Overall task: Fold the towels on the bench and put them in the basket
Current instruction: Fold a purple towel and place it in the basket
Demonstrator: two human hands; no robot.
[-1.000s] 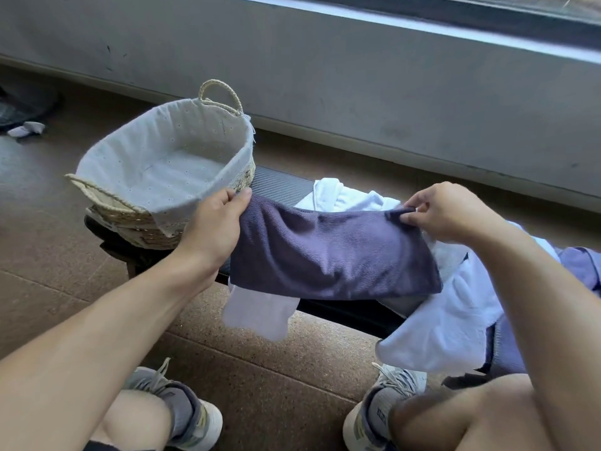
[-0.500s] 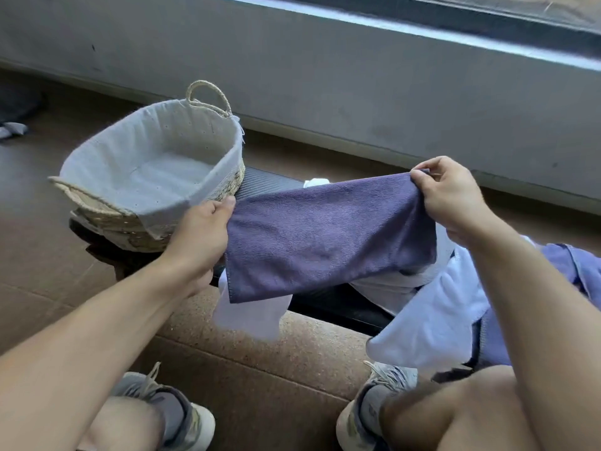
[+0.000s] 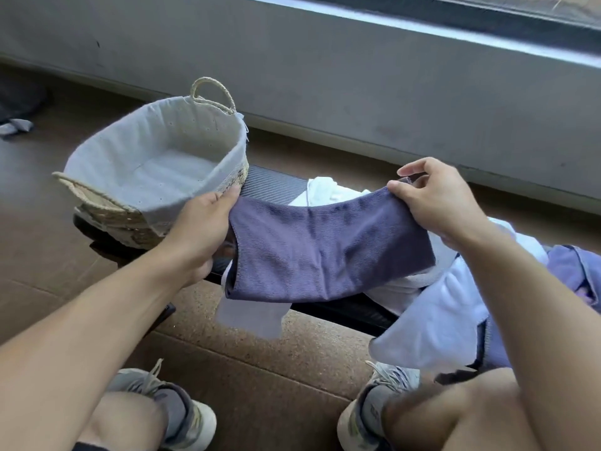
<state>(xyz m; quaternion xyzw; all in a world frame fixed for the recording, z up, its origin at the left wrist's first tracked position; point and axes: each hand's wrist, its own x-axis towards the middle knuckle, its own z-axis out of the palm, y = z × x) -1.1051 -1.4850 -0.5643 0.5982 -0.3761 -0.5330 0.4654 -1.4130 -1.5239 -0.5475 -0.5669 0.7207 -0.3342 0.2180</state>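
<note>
Head view: the purple towel (image 3: 325, 252) hangs doubled in the air above the surface (image 3: 276, 187), long axis running left to right between the hands. The left hand (image 3: 201, 229) grips one end, the right hand (image 3: 439, 203) pinches the other. The basket (image 3: 156, 164) sits just beyond the left hand, so that hand is nearer.

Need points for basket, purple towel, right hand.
basket (image 3: 156, 172), head view, on the bare cloth lining of its floor.
purple towel (image 3: 325, 252), head view, on the middle of the hanging cloth.
right hand (image 3: 445, 200), head view, on the back of the hand.
</note>
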